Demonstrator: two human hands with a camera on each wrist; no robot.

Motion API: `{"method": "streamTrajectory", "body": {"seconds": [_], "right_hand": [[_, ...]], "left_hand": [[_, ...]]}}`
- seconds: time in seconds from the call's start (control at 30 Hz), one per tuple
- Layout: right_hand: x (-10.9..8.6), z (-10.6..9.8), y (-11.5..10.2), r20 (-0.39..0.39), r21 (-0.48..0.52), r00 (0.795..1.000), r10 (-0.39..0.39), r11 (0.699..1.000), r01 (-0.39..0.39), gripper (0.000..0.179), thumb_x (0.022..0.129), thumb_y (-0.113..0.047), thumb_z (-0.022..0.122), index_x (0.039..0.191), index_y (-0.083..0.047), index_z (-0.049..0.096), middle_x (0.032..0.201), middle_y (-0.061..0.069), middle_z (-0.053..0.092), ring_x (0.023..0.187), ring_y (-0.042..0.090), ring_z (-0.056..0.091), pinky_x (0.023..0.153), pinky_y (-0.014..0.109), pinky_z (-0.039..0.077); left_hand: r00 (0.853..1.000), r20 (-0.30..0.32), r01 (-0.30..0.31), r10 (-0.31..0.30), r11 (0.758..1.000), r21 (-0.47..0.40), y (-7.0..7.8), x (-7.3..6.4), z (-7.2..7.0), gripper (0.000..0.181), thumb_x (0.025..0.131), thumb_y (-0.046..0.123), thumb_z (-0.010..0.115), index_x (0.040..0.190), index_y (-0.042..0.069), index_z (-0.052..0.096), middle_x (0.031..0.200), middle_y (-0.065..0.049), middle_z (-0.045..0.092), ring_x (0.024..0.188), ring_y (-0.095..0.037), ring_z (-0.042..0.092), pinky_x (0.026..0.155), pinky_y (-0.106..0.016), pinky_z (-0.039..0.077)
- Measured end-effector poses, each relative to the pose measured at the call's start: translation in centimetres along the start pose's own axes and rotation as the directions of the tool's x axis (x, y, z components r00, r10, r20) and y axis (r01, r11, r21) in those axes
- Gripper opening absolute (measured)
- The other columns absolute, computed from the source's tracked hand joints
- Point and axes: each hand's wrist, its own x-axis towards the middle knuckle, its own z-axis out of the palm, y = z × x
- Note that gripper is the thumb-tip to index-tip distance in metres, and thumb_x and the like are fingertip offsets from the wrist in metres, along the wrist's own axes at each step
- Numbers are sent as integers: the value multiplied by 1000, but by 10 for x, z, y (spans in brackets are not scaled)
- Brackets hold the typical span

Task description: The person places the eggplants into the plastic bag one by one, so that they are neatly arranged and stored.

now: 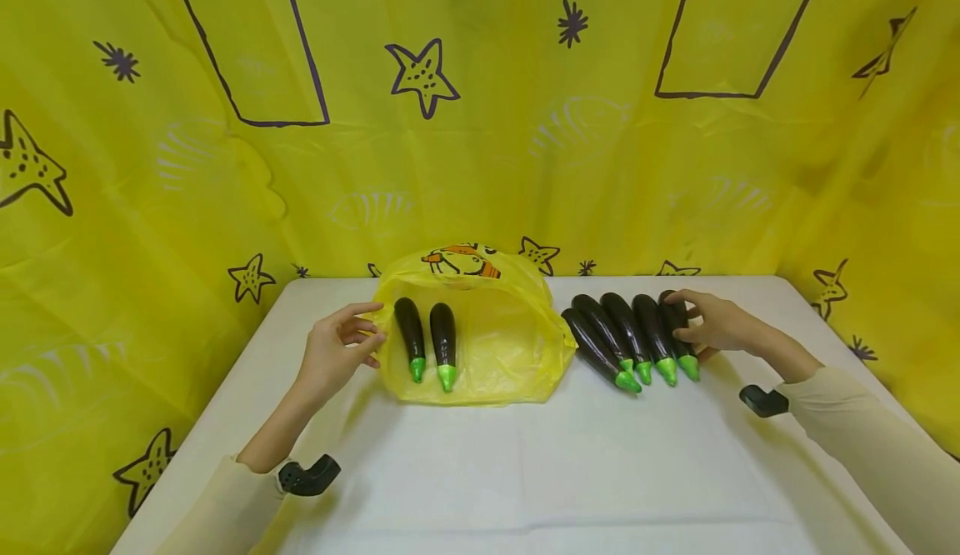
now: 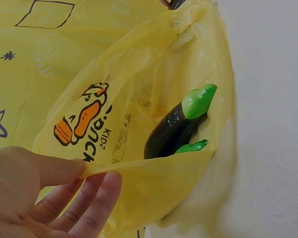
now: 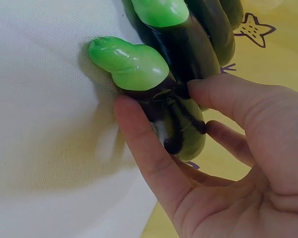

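A yellow plastic bag point(image 1: 498, 355) lies on its side, mouth facing me, its rim pinched between the thumb and fingers of my left hand point(image 1: 333, 355). Two dark eggplants with green stem ends, a left one point(image 1: 408, 330) and a right one point(image 1: 443, 334), rest inside it. In the left wrist view, the bag's side partly hides one of them. Over on the right, my right hand point(image 1: 723, 326) holds the outermost eggplant point(image 3: 139, 72) of a row, thumb on one side and fingers on the other. That eggplant still lies beside its neighbour point(image 1: 651, 334).
Several more eggplants point(image 1: 592, 347) lie side by side just right of the bag, the nearest close to its edge. The white table point(image 1: 517, 472) ends at a yellow patterned curtain point(image 1: 495, 163) behind and at both sides.
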Motion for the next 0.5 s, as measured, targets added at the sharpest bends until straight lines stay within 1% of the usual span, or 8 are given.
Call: {"method": "streamTrajectory", "body": {"seconds": [0.27,0.5], "right_hand": [[0,1,0,-2,0,1000,-5,1000,5,64,98,-2,65,149,9,30,137,54,32,75,28,73,66,41,66],[1,0,1,-13,-36,1000,-5,999,4,64,98,-5,66,149,8,31,136,53,34,78,28,73,65,40,66]], "left_hand": [[1000,-6,5,-5,1000,6,-1,0,1,46,90,-7,74,134,0,64,96,-21,70,76,-24,73,64,-52,64],[1000,-4,5,-5,1000,3,-2,-1,1,45,90,-7,74,133,1,64,97,-22,71,76,-22,73,63,-53,64]]}}
